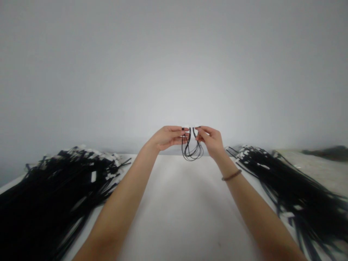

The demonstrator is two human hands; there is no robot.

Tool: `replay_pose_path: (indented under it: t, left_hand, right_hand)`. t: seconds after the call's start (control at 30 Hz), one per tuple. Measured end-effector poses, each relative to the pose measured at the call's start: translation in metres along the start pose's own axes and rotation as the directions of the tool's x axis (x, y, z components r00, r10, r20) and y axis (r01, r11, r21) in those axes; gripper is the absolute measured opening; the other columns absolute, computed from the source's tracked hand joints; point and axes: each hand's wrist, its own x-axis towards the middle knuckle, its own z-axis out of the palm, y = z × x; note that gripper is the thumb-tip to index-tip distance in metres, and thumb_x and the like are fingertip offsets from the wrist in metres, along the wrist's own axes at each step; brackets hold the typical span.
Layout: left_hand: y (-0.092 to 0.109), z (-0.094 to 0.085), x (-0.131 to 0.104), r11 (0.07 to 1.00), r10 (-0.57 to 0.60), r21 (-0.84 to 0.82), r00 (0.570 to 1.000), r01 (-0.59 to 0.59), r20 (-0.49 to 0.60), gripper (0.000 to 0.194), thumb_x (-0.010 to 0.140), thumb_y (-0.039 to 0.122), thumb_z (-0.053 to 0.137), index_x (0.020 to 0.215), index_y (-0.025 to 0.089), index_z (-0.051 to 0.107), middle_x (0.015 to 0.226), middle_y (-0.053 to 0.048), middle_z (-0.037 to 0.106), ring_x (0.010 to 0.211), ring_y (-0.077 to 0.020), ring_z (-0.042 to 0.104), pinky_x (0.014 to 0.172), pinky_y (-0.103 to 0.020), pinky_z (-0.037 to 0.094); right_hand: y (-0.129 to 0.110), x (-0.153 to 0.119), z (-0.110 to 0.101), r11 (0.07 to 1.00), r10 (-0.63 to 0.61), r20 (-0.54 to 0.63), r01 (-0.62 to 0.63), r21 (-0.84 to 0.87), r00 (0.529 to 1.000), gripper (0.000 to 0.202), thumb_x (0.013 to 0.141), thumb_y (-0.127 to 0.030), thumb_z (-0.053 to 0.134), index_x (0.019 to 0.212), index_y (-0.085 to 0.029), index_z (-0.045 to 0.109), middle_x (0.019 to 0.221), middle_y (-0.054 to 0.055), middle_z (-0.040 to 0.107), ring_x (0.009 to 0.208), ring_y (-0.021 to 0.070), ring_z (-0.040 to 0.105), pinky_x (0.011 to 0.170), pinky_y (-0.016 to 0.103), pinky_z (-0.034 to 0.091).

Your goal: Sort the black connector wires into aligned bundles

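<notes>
Out in front of me, a black wire harness (192,158) hangs in a U of several thin wires between my two hands. My left hand (172,136) pinches one end of it, where a small white connector (186,127) shows at the fingertips. At the other end, a second white connector (196,126) sits by the closed thumb and fingers of my right hand (210,138). The two ends are held up close together but apart. A brown bracelet (231,175) circles my right wrist.
To the left, a large heap of black cables (54,195) with white ends covers the white table (185,210). Another pile of black cables (288,181) lies on the right, beside clear plastic wrapping (320,168). A plain pale wall (174,65) rises behind the table.
</notes>
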Motion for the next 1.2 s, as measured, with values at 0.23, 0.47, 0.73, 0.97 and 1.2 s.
replay_pose_path:
  t: [0.23,0.47,0.73,0.97,1.2]
  left_hand:
    - [0.0016,-0.0008,-0.0005,1.0,-0.017,0.001,1.0,0.017,-0.011,0.019,0.07,0.01,0.058,0.089,0.007,0.06,0.089,-0.012,0.061,0.079,-0.0171,0.059,0.084,-0.038,0.044]
    - [0.0026,-0.0028,-0.0015,1.0,-0.011,0.004,1.0,0.011,-0.006,0.015,0.07,0.01,0.058,0.084,0.007,0.06,0.087,-0.01,0.061,0.08,-0.0159,0.058,0.086,-0.038,0.042]
    - [0.0024,-0.0026,-0.0019,0.999,-0.014,0.042,1.0,0.013,0.008,0.013,0.069,0.012,0.059,0.082,0.008,0.061,0.087,-0.01,0.059,0.078,-0.0155,0.057,0.085,-0.037,0.042]
    - [0.003,-0.0039,-0.002,0.997,-0.026,0.077,1.0,0.026,0.003,0.017,0.069,0.015,0.061,0.084,0.008,0.061,0.091,-0.012,0.059,0.081,-0.0166,0.057,0.085,-0.038,0.042]
    - [0.0038,-0.0034,-0.0029,0.995,-0.015,0.099,1.0,0.015,0.0,0.016,0.069,0.015,0.061,0.083,0.007,0.061,0.089,-0.012,0.059,0.081,-0.0165,0.057,0.085,-0.038,0.042]
  right_hand:
    - [-0.0045,-0.0022,0.002,0.998,-0.035,0.002,0.035,-0.05,0.999,0.03,0.067,-0.037,0.056,0.079,-0.01,0.061,0.049,0.001,0.054,0.045,0.0086,0.048,0.046,0.021,0.04]
    - [-0.0062,-0.0039,0.0031,0.994,-0.049,-0.019,0.047,-0.097,0.999,0.03,0.067,-0.038,0.056,0.078,-0.011,0.062,0.047,0.0,0.053,0.042,0.0078,0.045,0.044,0.02,0.037]
    - [-0.0014,-0.0021,0.0009,0.987,-0.063,-0.042,0.056,-0.149,0.997,0.031,0.067,-0.04,0.056,0.078,-0.012,0.062,0.047,0.001,0.054,0.041,0.0087,0.046,0.042,0.02,0.037]
    - [-0.0011,-0.0024,0.0002,0.981,-0.064,-0.041,0.056,-0.186,0.997,0.032,0.067,-0.041,0.056,0.078,-0.012,0.062,0.047,0.001,0.054,0.04,0.0088,0.046,0.041,0.02,0.036]
    - [-0.0001,-0.0019,-0.0003,0.98,-0.059,-0.052,0.048,-0.194,0.997,0.033,0.066,-0.042,0.056,0.079,-0.012,0.062,0.047,0.001,0.054,0.04,0.0089,0.047,0.04,0.02,0.036]
